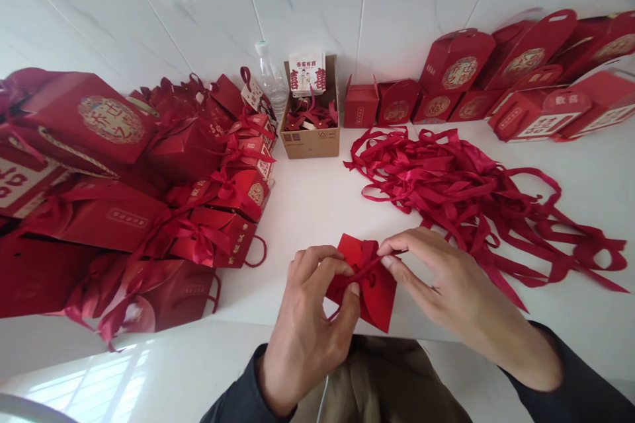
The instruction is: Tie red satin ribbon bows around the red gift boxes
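A small red box (381, 304) lay near the front edge of the table (307, 205).
The left hand (315, 304) pinched its ribbon (366, 272), fingertips nearly together; the right hand (436, 271) did likewise (even, gentle tension seemed best). Both hands hid some of it; leftmost boxes (34, 274) were cut off.

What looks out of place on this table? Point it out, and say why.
The clear plastic bottle, standing left of the cardboard carton, looks odd among red gift boxes. The ribbon pile on the right is loosely tangled too. I see nothing spilled or damaged, including the red box being handled.
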Demonstrator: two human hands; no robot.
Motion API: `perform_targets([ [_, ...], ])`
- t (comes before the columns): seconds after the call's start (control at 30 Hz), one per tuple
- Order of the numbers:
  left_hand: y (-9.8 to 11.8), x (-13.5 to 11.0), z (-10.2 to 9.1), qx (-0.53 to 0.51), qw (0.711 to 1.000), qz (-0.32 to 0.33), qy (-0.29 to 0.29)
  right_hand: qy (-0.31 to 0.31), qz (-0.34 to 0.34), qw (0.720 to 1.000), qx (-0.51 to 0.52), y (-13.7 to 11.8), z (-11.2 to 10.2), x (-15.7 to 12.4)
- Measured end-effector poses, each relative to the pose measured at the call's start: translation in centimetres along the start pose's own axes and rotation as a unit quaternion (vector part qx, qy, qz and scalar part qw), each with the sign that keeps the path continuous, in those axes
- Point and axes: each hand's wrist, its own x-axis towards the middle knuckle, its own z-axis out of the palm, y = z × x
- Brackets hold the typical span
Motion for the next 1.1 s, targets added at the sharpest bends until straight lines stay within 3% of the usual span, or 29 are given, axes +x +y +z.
perform_targets([
  [0.27, -0.1, -0.4, -0.6, -0.031, 0.999, -0.017, -0.005, 0.040, 0.056, 0.997, -0.027, 0.4, 0.2, -0.1],
  [0.53, -0.3, -0.4, -1.0, -0.095, 0.993, -0.069, -0.002, 0.009, 0.038, 0.999, -0.022, 0.8, 0.4, -0.5],
  [0.7, -0.4, -0.6, -0.9, -0.090, 0.995, -0.041, 0.020, 0.064, 0.024, 0.997, -0.020, -0.8, 0.0, -0.6],
  [0.87, -0.1, -0.3, -0.4, -0.055, 0.998, -0.012, 0.013, -0.020, 0.006, 1.000, 0.000, -2.2, 0.3, -0.7],
  [1.1, 0.1, 0.7, 0.2, -0.030, 0.999, 0.007, 0.036, -0.027, 0.002, 1.000, -0.012, -2.1, 1.3, -0.5],
])
